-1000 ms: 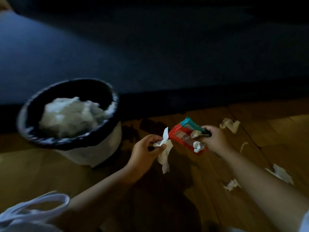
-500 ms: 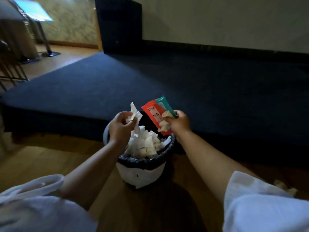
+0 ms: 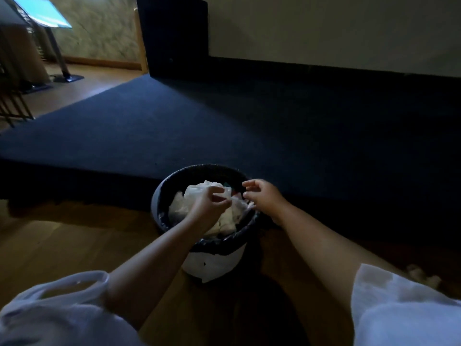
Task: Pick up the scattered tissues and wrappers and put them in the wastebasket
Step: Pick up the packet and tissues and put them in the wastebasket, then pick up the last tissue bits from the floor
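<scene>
Directly beneath the fingers (image 3: 250, 184), tissues (image 3: 180, 207) fill the wastebasket (image 3: 214, 264)

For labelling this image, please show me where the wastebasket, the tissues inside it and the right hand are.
wastebasket (image 3: 214, 264): head view, white outer wall at the front.
tissues (image 3: 178, 207): head view, left part of the white pile.
right hand (image 3: 265, 196): head view, back of the hand.

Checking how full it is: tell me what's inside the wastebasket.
Crumpled white tissues fill the wastebasket, a red-teal wrapper edge behind. The left hand and tissues hide whatever lies deeper.
</scene>
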The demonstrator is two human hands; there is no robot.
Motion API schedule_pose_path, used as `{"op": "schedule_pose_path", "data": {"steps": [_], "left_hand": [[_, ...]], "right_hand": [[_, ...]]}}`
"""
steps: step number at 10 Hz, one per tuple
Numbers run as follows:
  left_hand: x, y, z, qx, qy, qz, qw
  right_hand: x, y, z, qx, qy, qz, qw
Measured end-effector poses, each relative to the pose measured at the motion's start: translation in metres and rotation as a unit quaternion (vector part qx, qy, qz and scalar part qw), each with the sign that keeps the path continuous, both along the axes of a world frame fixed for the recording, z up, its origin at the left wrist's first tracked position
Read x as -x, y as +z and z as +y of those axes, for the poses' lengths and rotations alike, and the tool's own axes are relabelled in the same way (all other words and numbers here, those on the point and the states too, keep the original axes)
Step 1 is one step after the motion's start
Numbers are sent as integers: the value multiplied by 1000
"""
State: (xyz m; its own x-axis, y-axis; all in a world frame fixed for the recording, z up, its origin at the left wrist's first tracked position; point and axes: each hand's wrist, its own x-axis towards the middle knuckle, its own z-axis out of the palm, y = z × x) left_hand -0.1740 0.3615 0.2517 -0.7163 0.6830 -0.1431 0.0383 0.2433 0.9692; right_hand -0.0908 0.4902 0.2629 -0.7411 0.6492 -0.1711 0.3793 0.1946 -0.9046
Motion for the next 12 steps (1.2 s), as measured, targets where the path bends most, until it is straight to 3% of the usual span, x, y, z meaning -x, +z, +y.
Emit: {"op": "schedule_pose_path", "data": {"steps": [1,3,5,7,9,10,11,12], "left_hand": [[-33,-5,23,-7,-46,13,999],[-123,-50,90,66,-177,21,982],[-248,-124,141,132,-342,38,930],[-356,-210,159,203,-447,1,871],[-422,-259,170,255,-573,186,757],[-447,-305,189,251,-657,384,598],[-458,-311,206,245,-649,390,606],[-460,-312,214,230,-652,367,622]], "right_hand": [[-52,-8,14,21,-3,-9,1000],[-178,-67,57,21,-105,-53,993],[-316,-163,74,116,-234,-96,961],[-458,-244,53,127,-403,-150,894],[-545,-290,39,43,-554,-210,804],[-559,-294,50,-9,-473,-245,846],[-564,-300,71,-48,-346,-300,888],[-563,-307,87,-26,-257,-375,890]]}}
